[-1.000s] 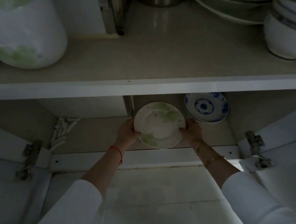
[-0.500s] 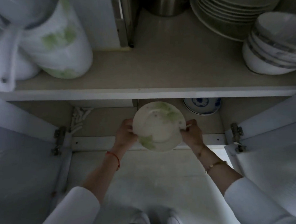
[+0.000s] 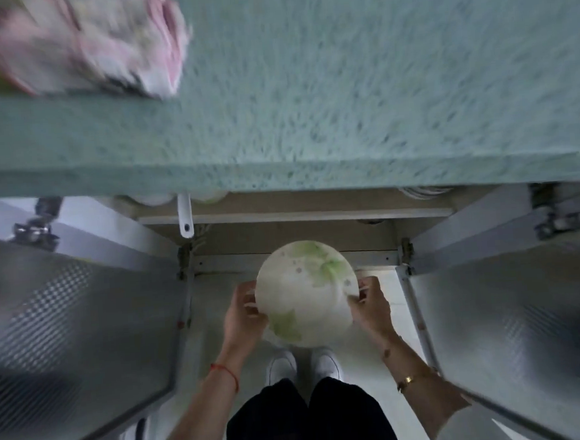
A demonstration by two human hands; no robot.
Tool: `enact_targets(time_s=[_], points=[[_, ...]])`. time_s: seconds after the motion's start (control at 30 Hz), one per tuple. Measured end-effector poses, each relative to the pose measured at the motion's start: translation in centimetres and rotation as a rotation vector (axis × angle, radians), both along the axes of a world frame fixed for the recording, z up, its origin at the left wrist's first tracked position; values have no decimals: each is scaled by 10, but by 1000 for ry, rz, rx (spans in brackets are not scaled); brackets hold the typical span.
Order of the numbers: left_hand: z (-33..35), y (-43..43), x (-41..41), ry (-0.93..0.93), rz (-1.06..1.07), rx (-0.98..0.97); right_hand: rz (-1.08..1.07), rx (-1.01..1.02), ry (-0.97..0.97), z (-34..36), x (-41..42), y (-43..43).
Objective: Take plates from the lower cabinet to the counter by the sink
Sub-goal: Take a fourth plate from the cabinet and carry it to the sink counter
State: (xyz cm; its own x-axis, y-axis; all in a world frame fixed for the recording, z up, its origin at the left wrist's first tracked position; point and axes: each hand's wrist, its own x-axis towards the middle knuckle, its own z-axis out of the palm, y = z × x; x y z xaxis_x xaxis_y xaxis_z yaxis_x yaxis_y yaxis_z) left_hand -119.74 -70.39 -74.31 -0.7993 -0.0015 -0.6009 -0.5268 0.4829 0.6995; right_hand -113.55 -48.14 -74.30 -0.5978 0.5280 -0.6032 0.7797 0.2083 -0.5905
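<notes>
You've got the plate (image 3: 305, 292) gripped between both hands, left hand (image 3: 245, 314) on its left rim and right hand (image 3: 370, 308) on the right, out in front of the open cabinet (image 3: 292, 226). The speckled bench (image 3: 341, 96) sits well above your hands, and the shot's pretty blurry.

A plate (image 3: 304, 292) sits at lower centre of the frame, held between the left hand (image 3: 244, 317) and right hand (image 3: 370, 308), above the shoes (image 3: 300, 365). Open cabinet doors (image 3: 76, 320) flank it at left and right. The worktop (image 3: 341, 96) spans the upper frame, a cloth (image 3: 87, 45) on it at upper left.
</notes>
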Motion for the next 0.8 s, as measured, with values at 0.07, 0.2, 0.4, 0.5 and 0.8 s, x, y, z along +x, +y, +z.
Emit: enact_targets(time_s=[0.07,0.2,0.4,0.5,0.8], points=[[33,-3,12,8,20,14,-25,-7,3,33,10,-3],[94,-7,33,26,30,12,-95,-45,14,97,27,-7],[190,-3,51,59,37,90,-196,-103,59,190,46,-1],[238,1,50,107,10,109,-220,-92,102,237,51,1],[339,14,30,45,-170,106,-354,-30,182,345,66,8]])
